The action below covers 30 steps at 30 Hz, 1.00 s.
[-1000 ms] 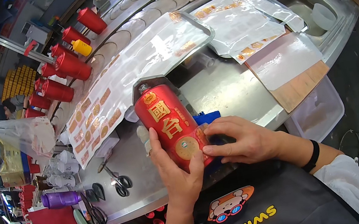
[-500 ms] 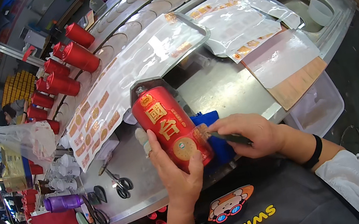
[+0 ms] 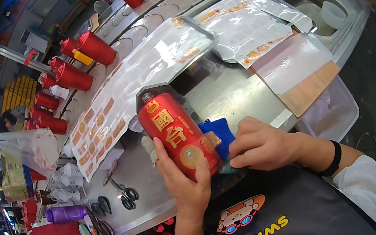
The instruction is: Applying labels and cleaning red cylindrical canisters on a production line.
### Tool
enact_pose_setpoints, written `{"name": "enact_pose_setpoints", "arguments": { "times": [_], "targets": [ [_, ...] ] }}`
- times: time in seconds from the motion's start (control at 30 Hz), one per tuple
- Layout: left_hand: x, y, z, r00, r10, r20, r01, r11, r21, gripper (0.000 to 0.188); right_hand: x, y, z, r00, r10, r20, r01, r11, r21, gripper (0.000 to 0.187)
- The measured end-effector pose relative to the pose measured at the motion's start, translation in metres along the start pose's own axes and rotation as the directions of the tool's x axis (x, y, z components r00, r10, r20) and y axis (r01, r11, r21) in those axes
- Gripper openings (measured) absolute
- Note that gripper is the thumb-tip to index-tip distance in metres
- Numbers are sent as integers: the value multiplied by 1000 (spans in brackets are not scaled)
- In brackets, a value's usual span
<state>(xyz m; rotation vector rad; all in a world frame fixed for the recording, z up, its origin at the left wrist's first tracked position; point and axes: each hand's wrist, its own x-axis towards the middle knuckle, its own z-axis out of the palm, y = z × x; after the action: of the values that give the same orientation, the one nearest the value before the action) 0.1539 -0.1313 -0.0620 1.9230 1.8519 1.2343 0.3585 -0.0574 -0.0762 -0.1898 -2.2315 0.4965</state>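
Head view: the red bottle [image 3: 172, 133] is gripped in the left hand [image 3: 184, 181]; the right hand [image 3: 264, 146] is curled, whether around anything I cannot tell, with blue cloth [image 3: 221, 134] just to its left.

Two hands [image 3: 184, 183] [image 3: 265, 148] (one held bottle [image 3: 167, 127])

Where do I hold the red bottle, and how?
Hold the red bottle round its lower body, probably best from the left, like the left hand: the body is wide, the neck is narrow and points away, and a gold sticker sits on the right side.
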Motion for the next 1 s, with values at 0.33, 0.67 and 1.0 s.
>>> {"name": "enact_pose_setpoints", "arguments": {
  "times": [0.33,0.67,1.0],
  "targets": [
    [-30,-36,-10,996,37,85,-14,966,-259,101,25,-22,-6,989,-81,127,72,995,71,23],
    [-23,-36,-12,982,187,33,-190,969,160,99,45,-29,-3,982,-60,178,90,982,-165,25],
    [-45,-47,0,999,24,-30,-31,964,-262,97,52,-40,-8,935,-73,348,39,994,101,21]
  ]
}}
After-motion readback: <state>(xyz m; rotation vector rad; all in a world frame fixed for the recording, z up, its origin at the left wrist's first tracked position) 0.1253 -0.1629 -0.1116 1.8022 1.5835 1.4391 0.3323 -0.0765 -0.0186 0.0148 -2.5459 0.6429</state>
